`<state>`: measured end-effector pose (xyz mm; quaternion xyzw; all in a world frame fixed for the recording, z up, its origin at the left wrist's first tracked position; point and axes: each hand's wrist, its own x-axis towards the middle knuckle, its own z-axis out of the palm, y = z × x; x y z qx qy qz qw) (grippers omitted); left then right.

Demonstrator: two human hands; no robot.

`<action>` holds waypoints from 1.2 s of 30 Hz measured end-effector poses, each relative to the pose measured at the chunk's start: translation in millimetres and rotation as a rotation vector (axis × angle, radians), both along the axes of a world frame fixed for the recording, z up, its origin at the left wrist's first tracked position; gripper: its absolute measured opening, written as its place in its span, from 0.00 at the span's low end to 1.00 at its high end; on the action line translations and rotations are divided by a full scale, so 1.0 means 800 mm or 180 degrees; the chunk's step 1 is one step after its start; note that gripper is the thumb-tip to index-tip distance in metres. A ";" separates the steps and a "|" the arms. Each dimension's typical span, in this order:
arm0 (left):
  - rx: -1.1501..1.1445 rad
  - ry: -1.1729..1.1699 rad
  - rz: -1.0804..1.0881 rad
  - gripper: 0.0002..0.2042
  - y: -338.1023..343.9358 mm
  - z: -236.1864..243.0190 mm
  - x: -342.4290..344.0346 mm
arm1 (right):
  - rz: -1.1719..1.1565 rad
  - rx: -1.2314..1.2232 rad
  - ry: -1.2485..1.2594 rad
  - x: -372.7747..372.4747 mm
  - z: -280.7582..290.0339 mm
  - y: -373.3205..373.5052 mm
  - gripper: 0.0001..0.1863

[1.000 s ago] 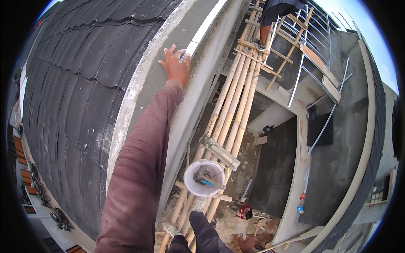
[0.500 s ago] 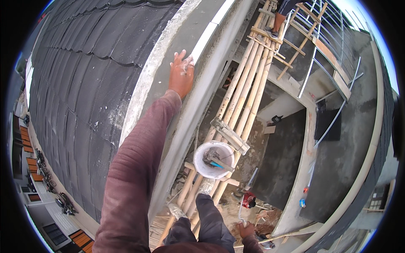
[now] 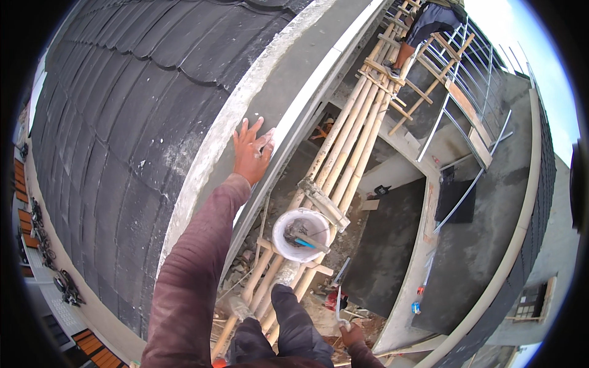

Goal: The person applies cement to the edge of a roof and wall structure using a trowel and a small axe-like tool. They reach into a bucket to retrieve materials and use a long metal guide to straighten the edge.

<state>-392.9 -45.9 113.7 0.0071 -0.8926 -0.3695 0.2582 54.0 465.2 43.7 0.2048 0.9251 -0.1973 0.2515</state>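
My left hand [image 3: 253, 152] lies with fingers spread on the grey cement ledge [image 3: 276, 92], at the edge of a white strip [image 3: 310, 92]. Wet cement smears its fingertips. Low in the picture, my right hand [image 3: 351, 335] is closed round a narrow pale metal tool [image 3: 338, 305] with a bent neck; seen nearly edge-on, its exact kind is unclear. Between my arms a white bucket [image 3: 279, 240] stands on the bamboo poles, holding grey mortar, a wooden stick-like piece and something blue.
My feet stand on a bamboo scaffold [image 3: 343, 156] lashed with wooden crosspieces. Dark roof tiles [image 3: 116, 141] slope away at left. Below lie rubble and a dark floor panel [image 3: 392, 245]. Another person [image 3: 429, 24] stands farther along the scaffold; someone else [image 3: 323, 129] is below.
My view has shifted. My left hand has slid nearer along the ledge, its fingers spreading wider. My right hand still grips the metal tool, now more upright.
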 end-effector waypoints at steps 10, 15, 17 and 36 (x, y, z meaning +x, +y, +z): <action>-0.0549 -0.0584 0.0066 0.16 -0.017 0.039 -0.003 | -0.0091 -0.0581 0.0543 -0.043 -0.003 -0.047 0.20; -0.0685 -0.0918 0.0058 0.22 -0.014 0.049 -0.009 | 0.0453 -0.0891 0.1710 -0.269 0.071 -0.140 0.17; -0.0557 -0.0830 0.0129 0.27 -0.022 0.042 -0.010 | 0.0438 -0.1186 0.1746 -0.348 0.110 -0.178 0.18; -0.1389 -0.0681 -0.0738 0.30 -0.040 0.089 -0.029 | -0.1864 -0.2759 -0.1307 -0.179 -0.146 -0.132 0.19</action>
